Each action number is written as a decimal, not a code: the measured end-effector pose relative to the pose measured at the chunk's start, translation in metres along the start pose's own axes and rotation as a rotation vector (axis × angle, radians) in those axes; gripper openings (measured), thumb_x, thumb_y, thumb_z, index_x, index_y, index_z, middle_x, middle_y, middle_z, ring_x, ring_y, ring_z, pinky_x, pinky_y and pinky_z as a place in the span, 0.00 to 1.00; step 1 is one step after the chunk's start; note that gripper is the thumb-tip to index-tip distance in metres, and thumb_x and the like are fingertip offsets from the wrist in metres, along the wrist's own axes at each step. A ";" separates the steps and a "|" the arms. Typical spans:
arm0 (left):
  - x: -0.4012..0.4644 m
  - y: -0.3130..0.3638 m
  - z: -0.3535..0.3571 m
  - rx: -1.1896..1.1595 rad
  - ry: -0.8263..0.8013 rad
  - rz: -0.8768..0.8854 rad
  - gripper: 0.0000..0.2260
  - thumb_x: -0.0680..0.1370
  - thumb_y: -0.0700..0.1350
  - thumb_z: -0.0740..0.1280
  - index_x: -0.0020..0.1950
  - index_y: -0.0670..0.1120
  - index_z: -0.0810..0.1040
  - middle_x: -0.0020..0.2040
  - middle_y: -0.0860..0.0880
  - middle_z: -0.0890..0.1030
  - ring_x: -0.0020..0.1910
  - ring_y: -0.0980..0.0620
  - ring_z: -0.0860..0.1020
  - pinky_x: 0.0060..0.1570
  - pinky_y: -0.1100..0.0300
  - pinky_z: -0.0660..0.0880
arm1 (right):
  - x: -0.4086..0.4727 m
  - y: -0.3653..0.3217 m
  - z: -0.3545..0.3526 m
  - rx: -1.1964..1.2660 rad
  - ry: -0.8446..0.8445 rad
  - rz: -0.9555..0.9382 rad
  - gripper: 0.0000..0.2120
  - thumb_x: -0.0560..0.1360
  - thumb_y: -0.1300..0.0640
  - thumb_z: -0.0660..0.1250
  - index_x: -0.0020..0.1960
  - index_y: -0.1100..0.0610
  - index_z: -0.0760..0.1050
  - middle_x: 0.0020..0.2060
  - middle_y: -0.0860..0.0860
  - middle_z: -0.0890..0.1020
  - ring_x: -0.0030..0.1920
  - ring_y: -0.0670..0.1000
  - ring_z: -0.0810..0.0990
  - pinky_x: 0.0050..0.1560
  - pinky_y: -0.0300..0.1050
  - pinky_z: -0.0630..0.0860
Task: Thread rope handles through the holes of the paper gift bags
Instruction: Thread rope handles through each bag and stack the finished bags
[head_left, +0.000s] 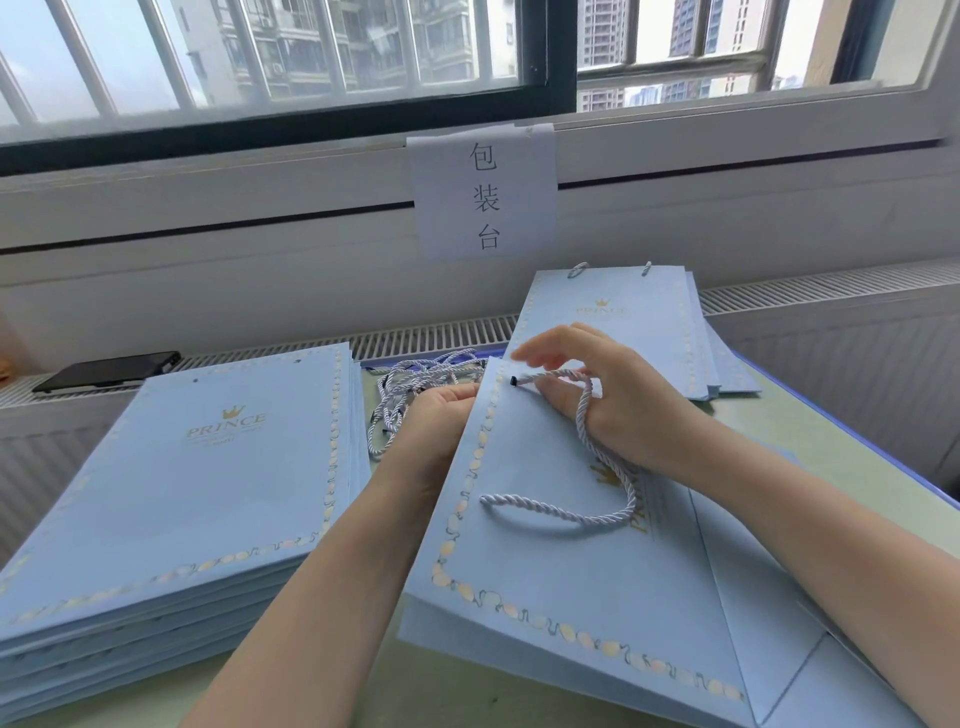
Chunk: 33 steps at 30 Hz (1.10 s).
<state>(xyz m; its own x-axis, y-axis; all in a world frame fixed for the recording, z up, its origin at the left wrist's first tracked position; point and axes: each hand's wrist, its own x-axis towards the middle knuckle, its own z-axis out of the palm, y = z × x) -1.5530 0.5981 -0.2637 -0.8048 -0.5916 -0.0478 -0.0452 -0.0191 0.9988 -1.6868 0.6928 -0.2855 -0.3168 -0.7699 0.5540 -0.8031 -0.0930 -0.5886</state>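
The light-blue paper gift bag (571, 561) lies flat and tilted on the table (810, 431), nearest the camera, overlapping further flat bags beneath it. To its left sits a tall stack of unthreaded bags (197, 483); behind it, a smaller pile of threaded bags (613, 332). The right hand (613, 395) rests on the bag, fingers pinching the rope handle (582, 499) near its black tip at the bag's upper edge. The left hand (441, 415) grips that edge. Loose ropes (410, 384) lie between the piles.

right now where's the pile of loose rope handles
In the head view the pile of loose rope handles lies centre, between the stack of unthreaded bags and the left hand.
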 end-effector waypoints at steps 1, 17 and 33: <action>0.002 -0.001 0.000 0.065 0.001 0.020 0.15 0.78 0.30 0.58 0.34 0.41 0.74 0.17 0.51 0.74 0.15 0.60 0.70 0.17 0.70 0.67 | 0.000 0.001 -0.002 -0.009 -0.060 0.090 0.14 0.77 0.58 0.64 0.62 0.52 0.72 0.52 0.48 0.76 0.53 0.42 0.75 0.53 0.31 0.69; 0.005 -0.014 -0.009 0.256 0.259 0.319 0.14 0.80 0.41 0.59 0.41 0.43 0.82 0.37 0.49 0.83 0.35 0.53 0.79 0.36 0.61 0.75 | 0.009 0.023 -0.030 0.005 0.228 0.232 0.09 0.76 0.62 0.66 0.55 0.52 0.76 0.36 0.46 0.76 0.33 0.37 0.72 0.39 0.26 0.66; 0.005 -0.024 0.013 0.030 0.127 0.049 0.03 0.80 0.37 0.61 0.52 0.43 0.74 0.42 0.42 0.83 0.35 0.48 0.81 0.38 0.53 0.81 | 0.007 0.049 -0.068 0.181 0.668 0.543 0.12 0.77 0.62 0.62 0.60 0.54 0.73 0.47 0.53 0.79 0.43 0.51 0.78 0.43 0.43 0.75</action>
<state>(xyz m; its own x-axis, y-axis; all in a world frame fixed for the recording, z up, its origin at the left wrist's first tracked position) -1.5636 0.6056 -0.2883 -0.7254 -0.6883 0.0052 -0.0266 0.0355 0.9990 -1.7630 0.7251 -0.2706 -0.9065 -0.2112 0.3656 -0.3811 0.0366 -0.9238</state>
